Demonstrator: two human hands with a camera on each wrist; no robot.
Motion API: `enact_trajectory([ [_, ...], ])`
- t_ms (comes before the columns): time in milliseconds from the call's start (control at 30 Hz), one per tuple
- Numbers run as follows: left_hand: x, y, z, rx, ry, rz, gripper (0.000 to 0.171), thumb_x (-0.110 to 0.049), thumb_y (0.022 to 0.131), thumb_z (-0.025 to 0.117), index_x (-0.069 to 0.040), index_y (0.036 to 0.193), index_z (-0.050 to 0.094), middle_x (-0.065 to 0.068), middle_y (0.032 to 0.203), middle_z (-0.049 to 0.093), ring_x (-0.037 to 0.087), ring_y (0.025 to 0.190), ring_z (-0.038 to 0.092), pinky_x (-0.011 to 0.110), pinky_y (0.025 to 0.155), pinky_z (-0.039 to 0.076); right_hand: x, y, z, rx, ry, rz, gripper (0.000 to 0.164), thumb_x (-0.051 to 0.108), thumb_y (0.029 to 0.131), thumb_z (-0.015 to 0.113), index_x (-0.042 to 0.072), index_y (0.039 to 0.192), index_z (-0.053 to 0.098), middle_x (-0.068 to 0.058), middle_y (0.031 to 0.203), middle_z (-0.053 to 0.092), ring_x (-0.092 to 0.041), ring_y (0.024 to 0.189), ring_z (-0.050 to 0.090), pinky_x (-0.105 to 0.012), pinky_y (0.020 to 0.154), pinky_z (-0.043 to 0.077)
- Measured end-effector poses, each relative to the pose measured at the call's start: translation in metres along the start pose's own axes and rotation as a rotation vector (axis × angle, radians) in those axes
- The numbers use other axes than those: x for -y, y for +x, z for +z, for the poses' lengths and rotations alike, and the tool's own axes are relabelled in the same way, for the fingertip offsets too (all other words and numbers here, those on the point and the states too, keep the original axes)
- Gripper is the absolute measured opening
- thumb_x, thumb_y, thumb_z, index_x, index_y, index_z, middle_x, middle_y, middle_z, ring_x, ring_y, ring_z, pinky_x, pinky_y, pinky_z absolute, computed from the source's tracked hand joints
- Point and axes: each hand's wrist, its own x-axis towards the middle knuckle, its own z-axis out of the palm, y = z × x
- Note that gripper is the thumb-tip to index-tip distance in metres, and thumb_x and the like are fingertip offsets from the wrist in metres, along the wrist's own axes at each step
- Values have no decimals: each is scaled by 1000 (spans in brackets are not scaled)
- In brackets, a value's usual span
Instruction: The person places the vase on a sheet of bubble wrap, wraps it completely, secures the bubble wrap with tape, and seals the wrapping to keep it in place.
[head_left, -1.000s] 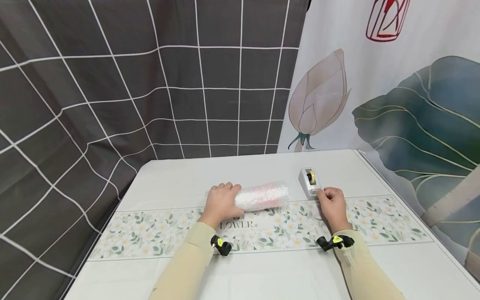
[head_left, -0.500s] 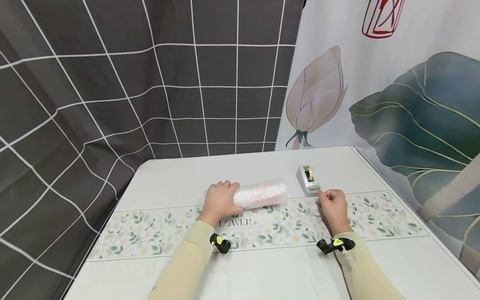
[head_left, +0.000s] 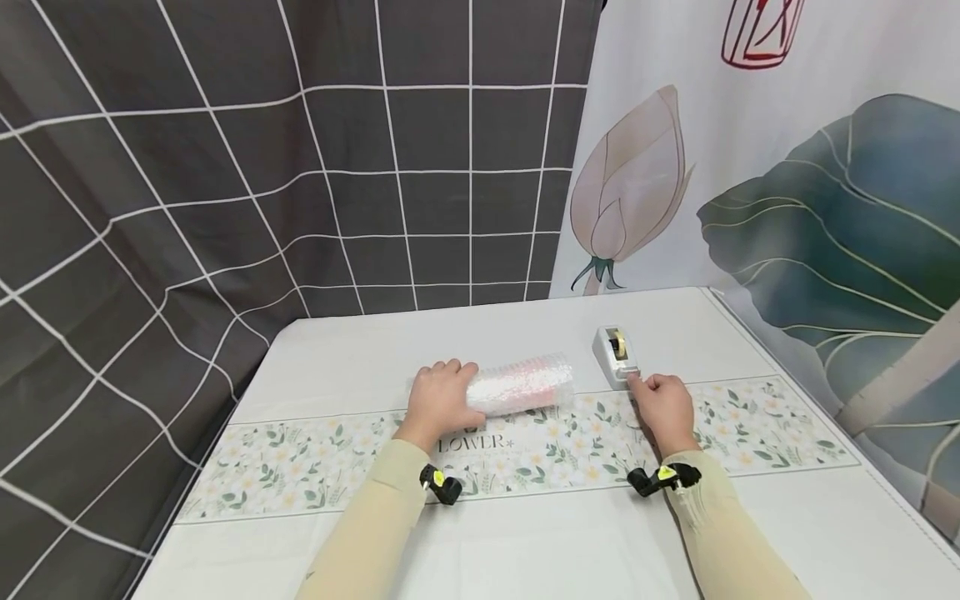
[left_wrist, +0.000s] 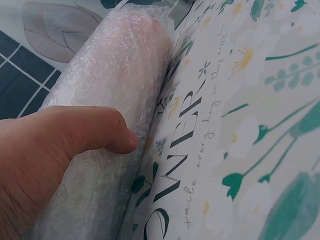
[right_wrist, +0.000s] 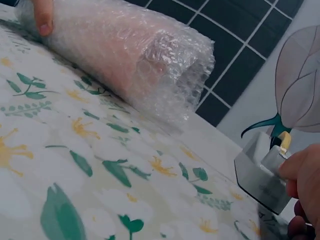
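Observation:
My left hand [head_left: 441, 400] grips the near-left end of a bubble-wrapped roll [head_left: 525, 385], pinkish inside, lying on the table. In the left wrist view the thumb [left_wrist: 110, 131] curls over the bubble wrap [left_wrist: 115, 65], with the other fingers hidden behind it. My right hand [head_left: 665, 412] is at the front end of a white tape dispenser [head_left: 609, 367] holding a yellowish tape roll [head_left: 617, 344]. Its thumb and forefinger pinch at the cutter end, where the tape end is mostly hidden by the fingers. The right wrist view shows the fingertips right at the dispenser [right_wrist: 262, 172].
A white tablecloth [head_left: 525, 542] with a floral printed band [head_left: 315, 467] covers the table. Behind it hang a dark grid curtain [head_left: 435, 200] and a white curtain with lotus pictures [head_left: 630, 183]. A black wrist camera is strapped on each sleeve.
The head view has shifted slightly. My right hand has edged a little closer to the dispenser's cutter end. My left hand stays on the bubble-wrapped roll.

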Motion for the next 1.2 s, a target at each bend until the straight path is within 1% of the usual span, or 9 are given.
enact_trajectory([
  [133, 0, 0, -1, 0, -8, 3, 81, -57, 63, 73, -22, 135, 60, 2, 113, 67, 23, 96, 63, 43, 86, 51, 0, 1, 1, 59, -71, -32, 42, 21, 92, 59, 12, 54, 44, 0, 47, 41, -18, 44, 38, -30, 42, 29],
  [233, 0, 0, -2, 2, -13, 3, 80, -56, 63, 73, -22, 135, 60, 2, 112, 66, 23, 95, 62, 43, 85, 51, 1, -1, 3, 78, -89, -59, 38, 22, 91, 60, 12, 55, 50, -6, 66, 54, -20, 53, 45, -30, 45, 33],
  [367, 2, 0, -2, 2, -14, 0, 79, -55, 64, 72, -21, 134, 60, 2, 111, 66, 23, 94, 62, 43, 84, 51, 4, -8, 4, 53, 4, -41, 39, 30, 96, 60, 6, 65, 63, -13, 95, 58, -24, 71, 52, -31, 53, 41],
  [500, 2, 0, -2, 6, -17, -3, 79, -54, 64, 72, -21, 135, 60, 2, 111, 67, 24, 95, 63, 43, 85, 51, 11, -15, 6, 44, 103, -19, 39, 34, 98, 61, 0, 82, 70, -14, 106, 56, -24, 82, 52, -29, 61, 44],
  [600, 2, 0, -3, 13, -22, -2, 80, -54, 64, 72, -21, 135, 60, 2, 111, 67, 24, 96, 63, 44, 85, 51, 17, -22, 11, 78, 180, -28, 35, 32, 100, 61, -1, 91, 69, -11, 109, 55, -20, 84, 50, -26, 64, 44],
  [767, 2, 1, -5, 14, -24, 11, 79, -57, 65, 72, -20, 134, 61, 2, 110, 67, 23, 95, 63, 43, 84, 52, 28, -34, 20, 151, 385, -76, 20, 20, 99, 64, 0, 94, 65, -8, 102, 53, -17, 74, 52, -24, 60, 48],
  [900, 3, 1, -5, 14, -21, 16, 78, -57, 66, 72, -21, 134, 61, 1, 110, 67, 22, 93, 62, 42, 82, 52, 36, -44, 27, 217, 576, -139, 8, 6, 97, 62, -1, 95, 61, -9, 81, 53, -19, 58, 51, -28, 51, 47],
  [1000, 2, 2, -5, 18, -20, 16, 78, -57, 66, 73, -21, 134, 60, 1, 110, 67, 22, 93, 63, 42, 82, 52, 40, -51, 31, 268, 701, -203, 5, -1, 96, 60, -5, 97, 59, -13, 68, 52, -23, 51, 49, -31, 47, 46],
  [1200, 3, 2, -5, 16, -32, 34, 87, -58, 67, 73, -25, 145, 53, 2, 123, 64, 24, 106, 63, 44, 88, 51, 47, -61, 41, 391, 867, -313, 7, -6, 95, 58, -11, 99, 55, -13, 65, 51, -23, 49, 47, -32, 44, 46],
])
